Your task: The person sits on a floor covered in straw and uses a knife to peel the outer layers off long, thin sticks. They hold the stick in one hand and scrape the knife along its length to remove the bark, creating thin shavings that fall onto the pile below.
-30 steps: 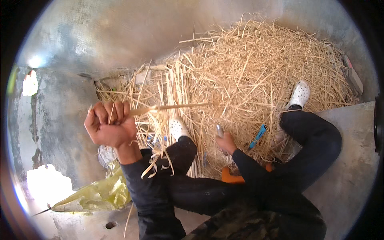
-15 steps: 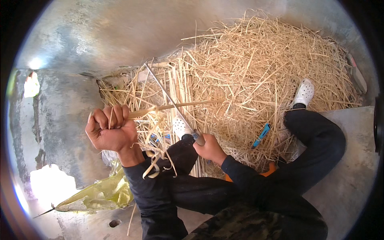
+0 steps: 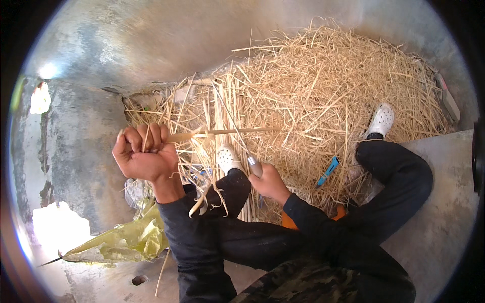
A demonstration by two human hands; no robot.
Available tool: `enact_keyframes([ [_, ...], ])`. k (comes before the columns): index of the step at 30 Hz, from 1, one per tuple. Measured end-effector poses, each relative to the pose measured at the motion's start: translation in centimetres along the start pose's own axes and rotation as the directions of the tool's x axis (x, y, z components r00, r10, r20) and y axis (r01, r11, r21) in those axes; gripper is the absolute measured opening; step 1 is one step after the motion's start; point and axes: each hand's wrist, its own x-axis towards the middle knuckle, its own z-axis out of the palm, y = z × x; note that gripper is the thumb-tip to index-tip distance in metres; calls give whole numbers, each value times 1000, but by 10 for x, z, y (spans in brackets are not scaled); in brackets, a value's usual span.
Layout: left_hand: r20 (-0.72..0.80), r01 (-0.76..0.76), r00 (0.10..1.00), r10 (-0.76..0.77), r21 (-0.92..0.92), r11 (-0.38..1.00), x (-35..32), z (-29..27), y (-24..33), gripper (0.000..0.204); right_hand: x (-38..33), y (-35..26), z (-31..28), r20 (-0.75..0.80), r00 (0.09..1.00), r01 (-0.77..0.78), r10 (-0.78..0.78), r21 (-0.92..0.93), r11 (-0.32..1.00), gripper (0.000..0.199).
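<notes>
My left hand (image 3: 149, 156) is closed around a pale wooden strip (image 3: 245, 130), likely bamboo or cane, which points right across the straw and narrows at its far end. Curled shavings (image 3: 202, 198) hang below the strip, beside my left wrist. In my right hand (image 3: 272, 183) is the grey handle of a long, thin-bladed knife (image 3: 255, 166). Its blade slants up and left, passing across the strip. Whether the edge touches the strip, I cannot tell.
A heap of straw-like shavings (image 3: 323, 76) lies against the wall. A blue-handled tool (image 3: 328, 171) rests on it, and a grey blade-like tool (image 3: 448, 100) leans at far right. White clogs (image 3: 381, 121) are on my feet. A torn yellow sheet (image 3: 126, 240) lies at left.
The knife has shifted right along the strip, and its blade stands steeper. My right hand has moved slightly right. My left hand still grips the strip, which now lies more level.
</notes>
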Motion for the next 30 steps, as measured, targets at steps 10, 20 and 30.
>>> enact_keyframes([
  [10, 31, 16, 999, -17, 44, 999, 1, 12, 0, 38, 8, 82, -9, -9, 988, -152, 154, 108, 982, 9],
  [20, 231, 100, 969, -83, -64, 993, 3, 13, -4, 38, -11, -67, -6, 91, 986, 123, -139, 154, 980, 20],
  [30, 107, 41, 994, -37, -31, 999, -4, 16, -2, 39, -23, -31, 11, 1, 988, 156, -157, 103, 982, 19],
])
